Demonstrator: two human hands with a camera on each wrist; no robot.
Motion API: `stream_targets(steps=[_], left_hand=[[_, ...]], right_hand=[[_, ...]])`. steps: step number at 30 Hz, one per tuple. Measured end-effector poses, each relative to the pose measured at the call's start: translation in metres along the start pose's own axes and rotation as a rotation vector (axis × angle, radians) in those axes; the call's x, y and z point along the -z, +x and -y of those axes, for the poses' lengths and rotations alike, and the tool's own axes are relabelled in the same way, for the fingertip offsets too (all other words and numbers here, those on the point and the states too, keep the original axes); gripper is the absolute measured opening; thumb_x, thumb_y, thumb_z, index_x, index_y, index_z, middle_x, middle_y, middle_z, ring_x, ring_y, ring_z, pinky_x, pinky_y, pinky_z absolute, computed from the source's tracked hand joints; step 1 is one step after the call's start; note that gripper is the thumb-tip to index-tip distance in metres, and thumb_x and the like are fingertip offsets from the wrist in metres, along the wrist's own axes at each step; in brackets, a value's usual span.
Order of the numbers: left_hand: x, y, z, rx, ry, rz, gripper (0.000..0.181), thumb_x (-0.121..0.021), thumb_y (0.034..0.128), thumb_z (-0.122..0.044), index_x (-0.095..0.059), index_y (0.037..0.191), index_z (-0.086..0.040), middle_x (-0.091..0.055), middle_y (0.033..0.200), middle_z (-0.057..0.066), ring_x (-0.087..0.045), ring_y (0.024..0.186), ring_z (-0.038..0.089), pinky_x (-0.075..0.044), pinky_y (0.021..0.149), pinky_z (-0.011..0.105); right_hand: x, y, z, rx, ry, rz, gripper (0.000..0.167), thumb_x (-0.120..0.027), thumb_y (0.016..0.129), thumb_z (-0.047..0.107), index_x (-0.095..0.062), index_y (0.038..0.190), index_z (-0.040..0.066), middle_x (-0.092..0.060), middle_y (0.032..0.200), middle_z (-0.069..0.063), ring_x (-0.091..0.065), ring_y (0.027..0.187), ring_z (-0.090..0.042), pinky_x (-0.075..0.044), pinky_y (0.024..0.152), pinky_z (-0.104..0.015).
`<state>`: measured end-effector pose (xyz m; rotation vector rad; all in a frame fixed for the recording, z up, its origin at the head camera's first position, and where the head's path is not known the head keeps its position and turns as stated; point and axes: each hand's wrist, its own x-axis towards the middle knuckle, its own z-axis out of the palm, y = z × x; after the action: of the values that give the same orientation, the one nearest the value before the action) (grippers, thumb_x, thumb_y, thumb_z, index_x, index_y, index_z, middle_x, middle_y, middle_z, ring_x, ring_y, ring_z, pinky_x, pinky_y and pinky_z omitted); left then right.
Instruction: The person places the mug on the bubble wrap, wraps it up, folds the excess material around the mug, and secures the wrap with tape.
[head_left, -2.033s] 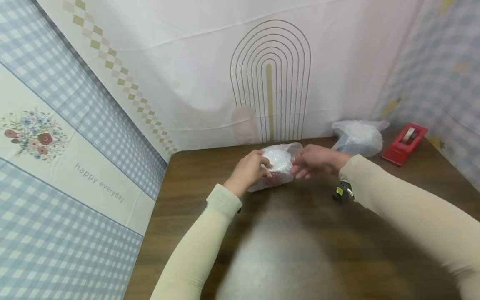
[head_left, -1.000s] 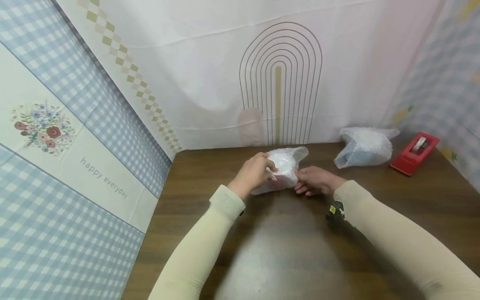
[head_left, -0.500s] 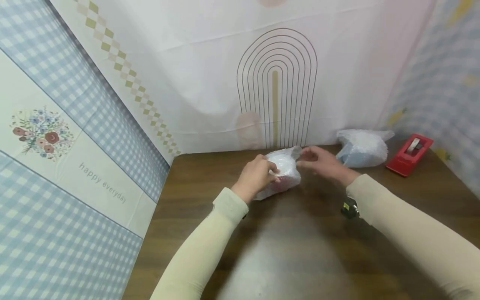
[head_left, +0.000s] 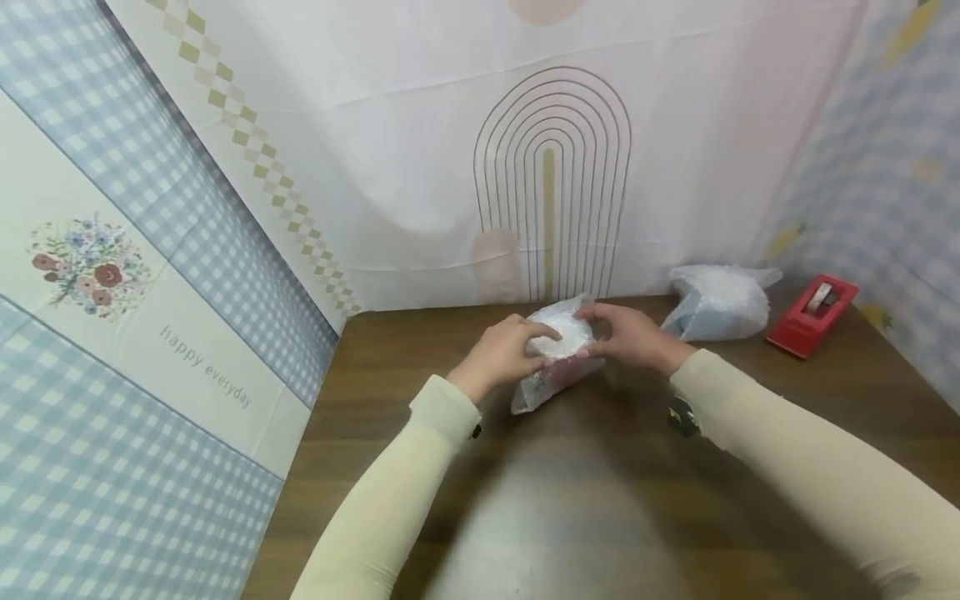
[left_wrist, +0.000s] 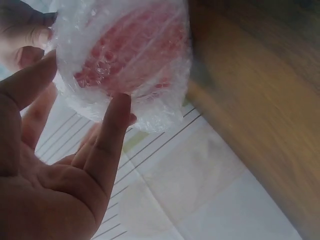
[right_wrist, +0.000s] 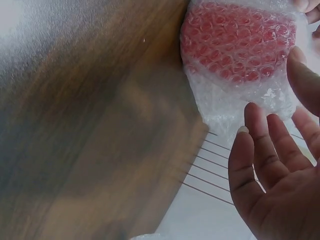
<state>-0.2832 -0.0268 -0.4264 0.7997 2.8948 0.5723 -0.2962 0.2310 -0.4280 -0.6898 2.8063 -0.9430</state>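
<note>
A round-topped bundle in clear bubble wrap (head_left: 567,336) rests on the table near the back edge. Red shows through its side in both wrist views, while its top looks white; what is inside cannot be told. My left hand (head_left: 501,352) grips the left side, its thumb at the front and fingers over the top. On the opposite side my right hand (head_left: 636,335) holds the wrap between thumb and fingers. From the right wrist, the bundle's red side (right_wrist: 240,42) appears with the right fingers (right_wrist: 260,132) bent at a loose flap of wrap.
A second bubble-wrapped bundle (head_left: 720,302), bluish inside, lies at the back right. Beside it stands a red tape dispenser (head_left: 813,317) with a roll. A printed white cloth (head_left: 405,167) hangs behind the brown wooden table (head_left: 420,333).
The bundle has turned on the table, so its loose flap now points toward the front. My right hand let go, came round the back right corner and took hold again; the left stayed on it.
</note>
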Motion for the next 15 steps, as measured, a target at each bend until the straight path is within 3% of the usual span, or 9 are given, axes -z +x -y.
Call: stream_targets(steps=[5,10,12,15], left_hand=[[0.001,0.001,0.006,0.026,-0.005,-0.106,0.070,-0.097,0.0930,-0.037,-0.059,0.150,-0.020,-0.081,0.125,0.013,-0.078,0.113,0.031,-0.065,0.099,0.051],[0.001,-0.005,0.006,0.014,0.060,-0.135,0.048,-0.093,0.0958,-0.041,-0.078,0.136,-0.019,-0.077,0.141,0.013,-0.075,0.130,0.032,-0.063,0.109,0.053],[0.000,-0.009,0.006,0.013,0.071,-0.139,0.042,-0.092,0.0968,-0.040,-0.082,0.132,-0.020,-0.073,0.149,0.015,-0.072,0.138,0.032,-0.063,0.112,0.054],[0.000,-0.013,0.007,0.003,0.095,-0.150,0.039,-0.091,0.0978,-0.039,-0.084,0.130,-0.019,-0.072,0.154,0.014,-0.070,0.144,0.032,-0.062,0.115,0.054]], right_hand=[[0.003,0.002,0.003,0.031,-0.020,0.004,0.066,-0.092,0.096,0.020,-0.065,0.152,-0.003,-0.066,0.156,-0.033,-0.064,0.144,-0.054,-0.053,0.122,-0.068],[0.008,0.001,0.001,0.024,0.021,-0.025,0.063,-0.091,0.097,0.019,-0.066,0.151,-0.001,-0.070,0.152,-0.031,-0.076,0.127,-0.050,-0.063,0.109,-0.061],[0.016,-0.002,-0.008,0.023,0.040,-0.106,0.054,-0.088,0.101,0.020,-0.069,0.147,-0.002,-0.074,0.145,-0.030,-0.078,0.117,-0.046,-0.066,0.101,-0.054],[0.044,-0.012,-0.028,-0.051,0.029,-0.314,0.039,-0.074,0.110,0.023,-0.071,0.141,-0.001,-0.075,0.140,-0.029,-0.075,0.116,-0.043,-0.059,0.095,-0.041]])
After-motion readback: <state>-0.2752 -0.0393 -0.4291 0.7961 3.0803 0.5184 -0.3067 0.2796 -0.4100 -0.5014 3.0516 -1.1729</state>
